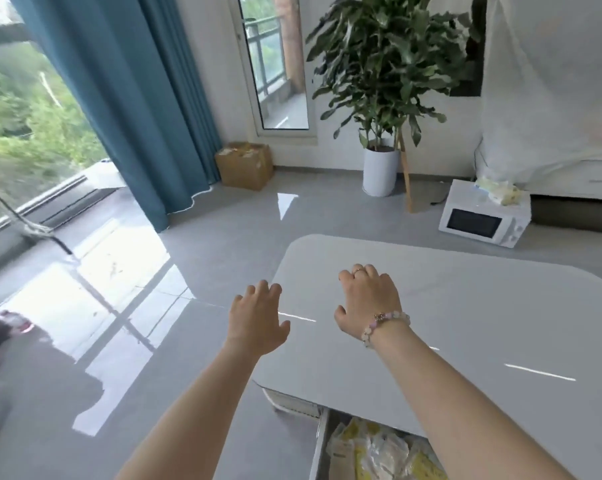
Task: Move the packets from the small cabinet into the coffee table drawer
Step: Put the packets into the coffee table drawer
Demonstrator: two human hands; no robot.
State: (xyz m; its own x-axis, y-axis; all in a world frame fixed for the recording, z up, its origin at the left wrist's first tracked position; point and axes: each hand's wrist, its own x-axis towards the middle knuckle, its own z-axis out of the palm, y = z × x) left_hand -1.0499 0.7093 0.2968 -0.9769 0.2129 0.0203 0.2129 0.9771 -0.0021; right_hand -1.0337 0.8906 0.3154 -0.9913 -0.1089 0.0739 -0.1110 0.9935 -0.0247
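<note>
The white coffee table (483, 306) fills the right of the head view. Its drawer (322, 441) stands pulled out at the bottom edge, with several yellow and clear packets (379, 448) lying inside. My left hand (258, 318) hovers palm down over the table's left edge, fingers loosely curled, holding nothing. My right hand (369, 301), with a beaded bracelet on the wrist, hovers over the tabletop, fingers relaxed and empty. The small cabinet is out of sight.
A white microwave (483, 216) with packets (498, 192) on top sits on the floor at the right. A potted plant (381, 168) and a cardboard box (244, 164) stand by the far wall. Teal curtain (130, 98) hangs at the left window. Glossy grey floor (119, 323) spreads to the left.
</note>
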